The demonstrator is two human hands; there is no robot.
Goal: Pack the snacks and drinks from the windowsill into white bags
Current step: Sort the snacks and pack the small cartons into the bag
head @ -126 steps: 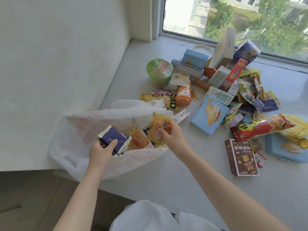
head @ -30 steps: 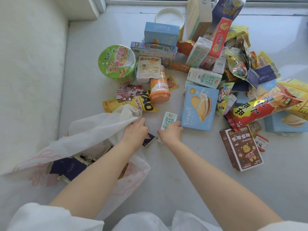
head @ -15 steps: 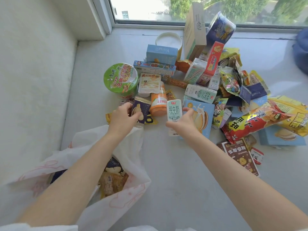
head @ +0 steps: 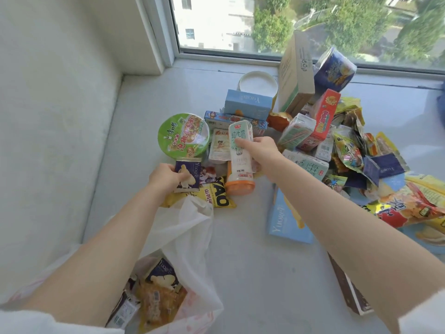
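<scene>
Snack pile (head: 313, 145) lies behind the bag (head: 190, 237) on windowsill (head: 252, 273).

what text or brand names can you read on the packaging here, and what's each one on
"纯牛奶" on the milk carton gripped by the right hand.
"Yuogee" on the dark blue packet in the left hand.
"Yuogee" on the light blue box at the back.
"Yuogee" on the flat blue box.
"Yuogee" on the packet inside the white bag.
"AO" on the yellow packet.
Green noodle bowl lid: characters too blurred.
</scene>
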